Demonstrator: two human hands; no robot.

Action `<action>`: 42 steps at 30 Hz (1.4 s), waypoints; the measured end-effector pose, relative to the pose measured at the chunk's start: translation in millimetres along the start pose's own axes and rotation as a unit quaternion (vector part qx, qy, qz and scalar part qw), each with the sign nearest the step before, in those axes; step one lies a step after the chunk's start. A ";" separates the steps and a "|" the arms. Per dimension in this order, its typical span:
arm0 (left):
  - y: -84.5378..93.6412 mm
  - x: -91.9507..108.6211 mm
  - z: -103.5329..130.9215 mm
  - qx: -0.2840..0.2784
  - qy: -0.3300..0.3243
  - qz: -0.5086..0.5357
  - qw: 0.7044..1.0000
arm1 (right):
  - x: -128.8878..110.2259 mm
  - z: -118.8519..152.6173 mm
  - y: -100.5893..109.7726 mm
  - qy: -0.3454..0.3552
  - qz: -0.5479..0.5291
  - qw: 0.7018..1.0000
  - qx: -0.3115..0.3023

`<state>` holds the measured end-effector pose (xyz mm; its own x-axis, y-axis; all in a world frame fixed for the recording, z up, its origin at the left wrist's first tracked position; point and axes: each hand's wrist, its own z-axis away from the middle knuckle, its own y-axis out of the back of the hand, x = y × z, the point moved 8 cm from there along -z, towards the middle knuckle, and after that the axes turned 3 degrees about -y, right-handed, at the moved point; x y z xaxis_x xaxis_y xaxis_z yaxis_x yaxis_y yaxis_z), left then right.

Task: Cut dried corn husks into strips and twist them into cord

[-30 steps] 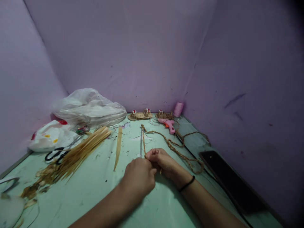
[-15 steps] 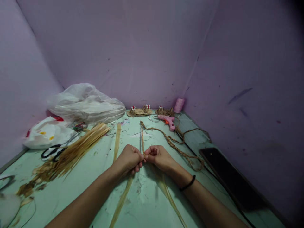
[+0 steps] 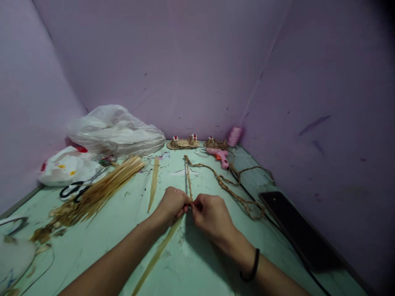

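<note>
My left hand (image 3: 173, 203) is closed in a pinch on the near end of a twisted fibre cord (image 3: 189, 181). Right beside it, my right hand (image 3: 212, 213) pinches the same end, its fingertips touching those of the left. From there the cord runs straight away from me to a knotted end on the table. A flat pale fibre strip (image 3: 159, 250) trails from under my left hand toward the near edge. Further left lies a loose fibre strip (image 3: 154, 181). My fingers hide the exact spot where strands and cord meet.
Left: a bundle of dried fibres (image 3: 105, 191), black-handled scissors (image 3: 74, 190), and plastic bags (image 3: 114, 129). Back: woven slippers (image 3: 183, 143), a pink glue gun (image 3: 219, 156) and a pink thread spool (image 3: 235, 136). Right: a long braided cord (image 3: 228, 187) and a dark phone (image 3: 299, 230).
My right hand has turned over, its back now more upward, and come slightly nearer me. The fibre strip that hung below it is now mostly out of sight. The view has shifted slightly.
</note>
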<state>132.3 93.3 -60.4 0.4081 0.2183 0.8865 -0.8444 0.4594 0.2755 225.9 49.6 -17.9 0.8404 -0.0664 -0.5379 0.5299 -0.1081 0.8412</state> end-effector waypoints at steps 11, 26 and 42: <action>1.8 0.2 3.1 -0.045 -0.026 0.108 0.993 | -20.9 15.3 -10.5 0.081 0.156 0.984 0.025; 7.0 5.9 4.7 -0.064 -0.066 0.072 0.993 | 5.9 -4.2 -35.0 -0.193 -0.505 0.816 -0.203; 28.5 19.4 14.5 0.014 -0.053 -0.171 0.984 | 19.0 -12.0 -36.8 -0.163 -0.403 0.896 -0.092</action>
<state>111.0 98.2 -30.0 0.6320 -0.0372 0.7741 -0.6743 0.4659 0.5729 223.7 64.2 -58.3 0.1149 -0.3299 -0.9370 0.9846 -0.0876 0.1515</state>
